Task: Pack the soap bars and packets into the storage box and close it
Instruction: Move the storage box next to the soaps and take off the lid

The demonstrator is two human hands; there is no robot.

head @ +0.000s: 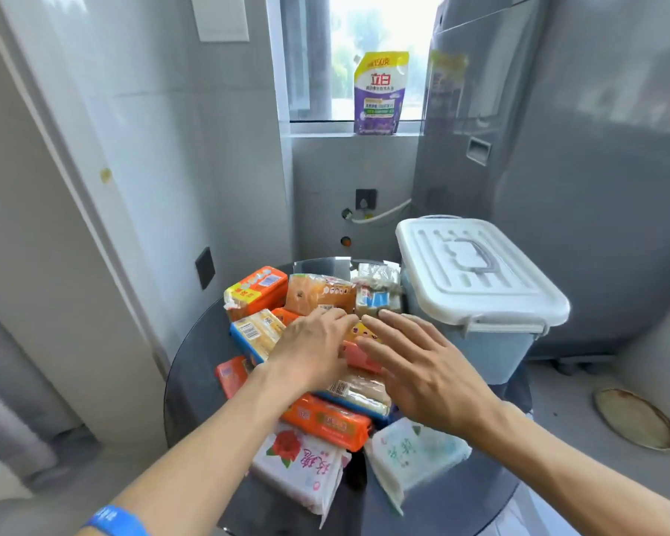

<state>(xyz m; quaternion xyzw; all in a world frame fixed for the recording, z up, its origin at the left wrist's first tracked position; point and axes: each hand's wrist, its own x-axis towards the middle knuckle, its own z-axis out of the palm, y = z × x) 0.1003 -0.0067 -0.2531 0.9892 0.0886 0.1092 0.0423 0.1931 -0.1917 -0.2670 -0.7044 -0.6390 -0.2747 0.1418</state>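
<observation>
My left hand (310,353) and right hand (422,365) hover flat-fingered over heaped soap packets (325,419); the white-lidded storage box (476,272) stands closed beside them.

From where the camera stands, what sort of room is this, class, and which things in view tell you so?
Probably a home laundry or utility corner. A tall grey appliance, likely a washing machine, stands by the window, a detergent pouch sits on the sill, and a hose runs from a wall fitting behind the round table.

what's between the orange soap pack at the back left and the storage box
In the head view, two clear-wrapped soap packs lie between that orange pack and the storage box.
</observation>
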